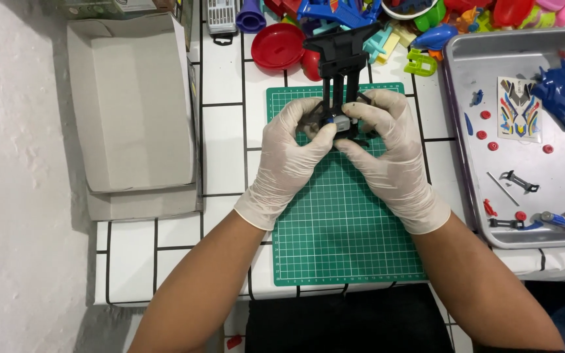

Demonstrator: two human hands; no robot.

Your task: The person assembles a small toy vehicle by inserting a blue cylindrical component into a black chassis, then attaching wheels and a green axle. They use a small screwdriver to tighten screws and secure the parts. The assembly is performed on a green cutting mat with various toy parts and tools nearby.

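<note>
From the head camera we look down on 2 gloved hands meeting over a green cutting mat [341,229] on a white tiled bench [223,157]. Our left hand [289,157] and right hand [390,153] both close their grip on a black plastic toy chassis [340,62], which stands above the mat's far edge and stretches away from us. Between the thumbs we pinch a small grey motor [342,123] against the chassis; how far it is seated we cannot tell.

To the left lies an open cardboard box [132,104], just beside the mat's side of the bench. To the right sits a metal tray [465,163] holding a blue toy car body [564,98], a sticker sheet [519,108] and small red parts. Along the far edge a pile of bright plastic toys [387,19] crowds the bench, near a red disc [277,46].
</note>
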